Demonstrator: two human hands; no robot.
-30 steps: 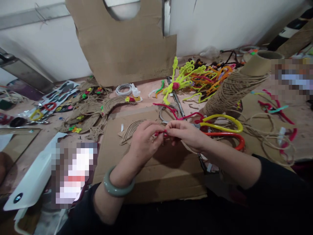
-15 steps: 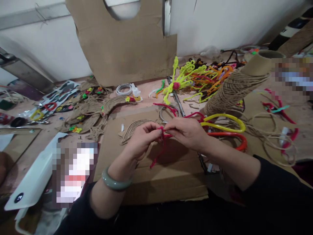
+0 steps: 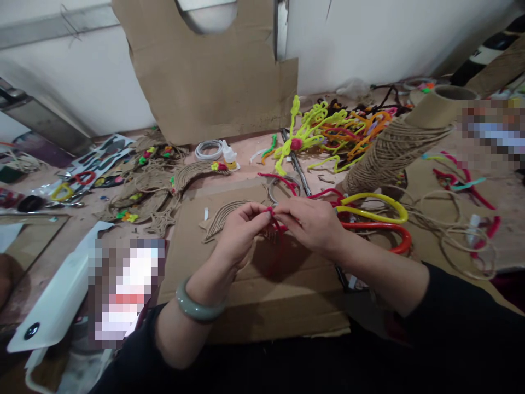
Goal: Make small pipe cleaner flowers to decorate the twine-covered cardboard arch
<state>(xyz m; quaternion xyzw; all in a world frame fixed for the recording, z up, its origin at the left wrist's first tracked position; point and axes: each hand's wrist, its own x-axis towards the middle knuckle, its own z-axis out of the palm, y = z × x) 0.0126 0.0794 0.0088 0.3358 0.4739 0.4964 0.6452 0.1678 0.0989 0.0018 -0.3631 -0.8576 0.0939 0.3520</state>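
Between my two hands is a crimson pipe cleaner (image 3: 280, 241), its loose end hanging down and blurred. My left hand (image 3: 247, 230) pinches its bunched part between thumb and forefinger. From the other side my right hand (image 3: 310, 223) grips the same pipe cleaner, fingertips almost touching those of the left. Both hands are over a cardboard sheet (image 3: 246, 306). A crescent of coiled jute cord (image 3: 223, 219) lies on the sheet, partly behind my left hand. Beside my right hand are scissors with yellow and orange-red handles (image 3: 394, 210).
A jute-wrapped cone (image 3: 381, 148) stands at the right, with loose cord around it. Yellow-green pipe cleaners (image 3: 315, 117) and other colours are piled behind. A small glue bottle (image 3: 229, 156) and a wire coil (image 3: 208, 149) stand at the back. Jute ornaments (image 3: 151, 186) lie left.
The hanging end of the crimson pipe cleaner has swung to the right and blurred. My right hand has closed in further over the bunched part, and my left forearm has shifted slightly right.
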